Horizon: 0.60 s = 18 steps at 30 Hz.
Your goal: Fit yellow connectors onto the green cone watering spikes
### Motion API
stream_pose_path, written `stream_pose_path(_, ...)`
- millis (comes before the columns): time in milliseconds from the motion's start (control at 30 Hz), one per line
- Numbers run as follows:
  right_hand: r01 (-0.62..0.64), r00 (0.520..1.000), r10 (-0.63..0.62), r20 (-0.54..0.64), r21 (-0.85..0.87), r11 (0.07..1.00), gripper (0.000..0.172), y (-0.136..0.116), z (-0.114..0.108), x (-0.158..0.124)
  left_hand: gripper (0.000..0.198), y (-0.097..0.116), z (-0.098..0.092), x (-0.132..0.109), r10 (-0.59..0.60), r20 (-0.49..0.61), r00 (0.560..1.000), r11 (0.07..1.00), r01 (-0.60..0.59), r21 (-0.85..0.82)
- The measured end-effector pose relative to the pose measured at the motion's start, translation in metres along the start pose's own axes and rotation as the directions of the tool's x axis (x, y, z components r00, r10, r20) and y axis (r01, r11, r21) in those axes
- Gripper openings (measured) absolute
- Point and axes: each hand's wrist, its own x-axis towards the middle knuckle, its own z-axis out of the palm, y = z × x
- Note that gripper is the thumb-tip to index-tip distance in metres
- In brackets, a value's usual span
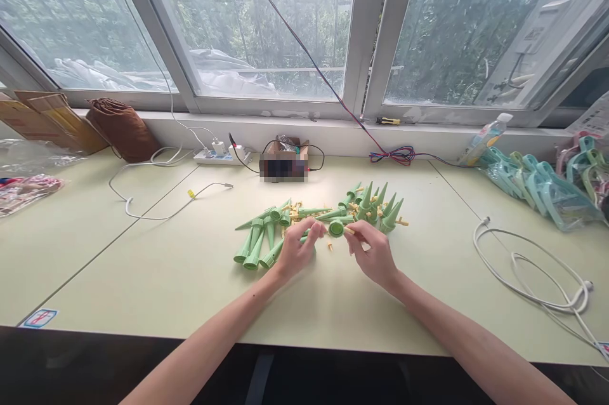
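A hollow green plastic plant-watering spike [335, 228] is held up between my hands, its round open end toward me. My left hand [299, 246] is closed in a pinch at the spike's left side; the exact contact is partly hidden by the fingers. On the other side, my right hand [373, 251] pinches a small yellow plastic piece [349, 231] that meets the spike's side. Several green spikes [254, 246] lie in a pile left of and behind my left hand. More spikes [366, 202] stand point-up behind my right hand, with yellow pieces among them. One loose yellow piece [330, 246] lies between my hands.
White cables lie at the left [164, 218] and right [528, 297]. A power strip [223, 156], a blurred device [283, 169] and bundled red-blue wire [397, 155] line the back. A brown bag [121, 129], a bottle [488, 137] and bagged pale-green items [547, 186] stand at the sides.
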Motion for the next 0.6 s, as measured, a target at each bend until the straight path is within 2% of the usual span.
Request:
stream_pose_path(100,0.179,0.984,-0.176,0.035,-0.145,0.973,0.015,0.004,0.002,-0.002,0.056,0.000,0.000,-0.001,-0.014,0.062,0.998,0.999,0.016,-0.032)
stream_pose_path(200,0.250,0.968,-0.240,0.070,-0.205,0.946,0.014,0.009,0.003,-0.003,0.057,0.001,0.000,-0.001,-0.032,0.087,0.996,0.999,0.034,-0.030)
stream_pose_path(333,0.268,0.963,-0.252,0.093,-0.241,0.933,0.014,0.012,0.003,-0.005,0.050,0.002,-0.001,0.000,-0.013,0.094,0.995,1.000,0.015,-0.017)
stream_pose_path(600,0.226,0.973,-0.208,0.102,-0.231,0.946,0.016,0.013,0.002,-0.005,0.035,0.004,-0.006,-0.001,-0.013,0.191,0.982,1.000,0.015,-0.007)
